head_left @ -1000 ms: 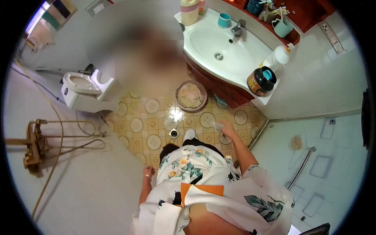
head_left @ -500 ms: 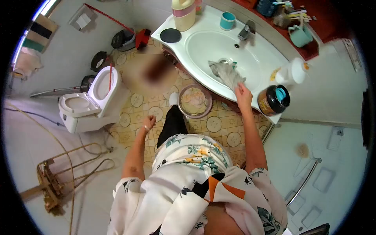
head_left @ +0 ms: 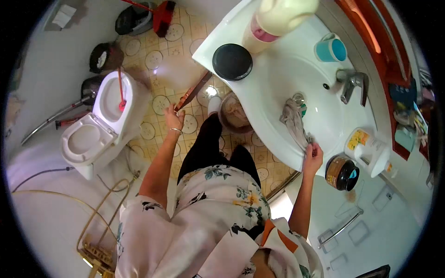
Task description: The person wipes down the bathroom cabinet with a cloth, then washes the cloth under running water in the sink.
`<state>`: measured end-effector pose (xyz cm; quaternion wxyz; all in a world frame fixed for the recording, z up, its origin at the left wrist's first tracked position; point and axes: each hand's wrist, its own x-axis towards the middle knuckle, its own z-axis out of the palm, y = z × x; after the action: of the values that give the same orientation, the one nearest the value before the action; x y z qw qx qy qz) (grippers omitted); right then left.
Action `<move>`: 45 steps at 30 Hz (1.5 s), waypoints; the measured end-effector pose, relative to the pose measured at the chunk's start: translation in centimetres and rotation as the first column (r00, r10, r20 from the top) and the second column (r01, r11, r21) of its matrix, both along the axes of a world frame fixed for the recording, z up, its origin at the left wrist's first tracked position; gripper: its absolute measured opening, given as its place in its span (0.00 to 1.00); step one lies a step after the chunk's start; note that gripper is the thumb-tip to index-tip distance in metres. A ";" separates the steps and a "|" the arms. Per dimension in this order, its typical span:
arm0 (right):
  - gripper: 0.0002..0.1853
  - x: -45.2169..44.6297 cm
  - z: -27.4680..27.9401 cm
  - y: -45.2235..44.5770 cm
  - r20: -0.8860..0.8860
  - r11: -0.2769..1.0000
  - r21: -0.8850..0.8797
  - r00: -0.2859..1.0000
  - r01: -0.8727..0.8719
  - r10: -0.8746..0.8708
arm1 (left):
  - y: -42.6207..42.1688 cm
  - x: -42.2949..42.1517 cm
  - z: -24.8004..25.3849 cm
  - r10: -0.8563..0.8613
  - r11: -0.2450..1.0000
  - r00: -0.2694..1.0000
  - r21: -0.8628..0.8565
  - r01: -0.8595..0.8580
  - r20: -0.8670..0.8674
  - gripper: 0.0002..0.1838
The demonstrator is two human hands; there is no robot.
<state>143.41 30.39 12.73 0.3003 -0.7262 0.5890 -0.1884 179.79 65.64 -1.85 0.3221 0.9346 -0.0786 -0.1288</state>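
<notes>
My right hand [head_left: 313,157] pinches one end of a wet grey cloth [head_left: 293,119] at the near rim of the white sink [head_left: 273,74]. The rest of the cloth hangs into the basin and reaches the drain. My left hand [head_left: 174,118] is low on the other side, its fingers at the free edge of a reddish-brown cabinet door [head_left: 193,91], which stands out from under the sink. Below the sink, a basin [head_left: 235,113] with cloth in it sits on the floor, partly hidden by the counter.
On the counter are a black round lid [head_left: 232,62], a cream jug [head_left: 264,32], a blue cup [head_left: 331,48], a dark jar [head_left: 341,172] and a white bottle [head_left: 366,150]. The faucet [head_left: 354,86] stands behind. At left are a toilet [head_left: 88,134] and a red broom [head_left: 164,18].
My left hand has moved up to the cabinet door's edge. My right hand still pinches the cloth at the rim. The view has shifted, and the sink appears larger and nearer.
</notes>
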 end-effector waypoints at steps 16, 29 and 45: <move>0.30 12.1 -6.0 -4.5 -0.136 0.793 0.391 0.823 -0.467 0.551 | -2.1 -4.5 -1.1 0.117 0.965 0.993 -0.238 -0.108 0.025 0.11; 0.18 19.0 -4.0 17.9 0.250 0.590 0.291 0.655 -0.753 0.713 | -7.4 -10.8 -1.1 0.014 0.904 0.989 -0.425 0.049 0.144 0.23; 0.08 37.4 -15.4 16.1 0.240 0.813 -0.418 0.814 -0.405 0.529 | -0.8 -5.5 -4.6 -0.323 0.802 0.920 -0.452 0.391 0.223 0.31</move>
<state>180.86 46.52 -2.65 0.3030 -0.8466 0.2842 -0.3327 174.26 64.82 -6.44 0.5109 0.7976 -0.3049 -0.0996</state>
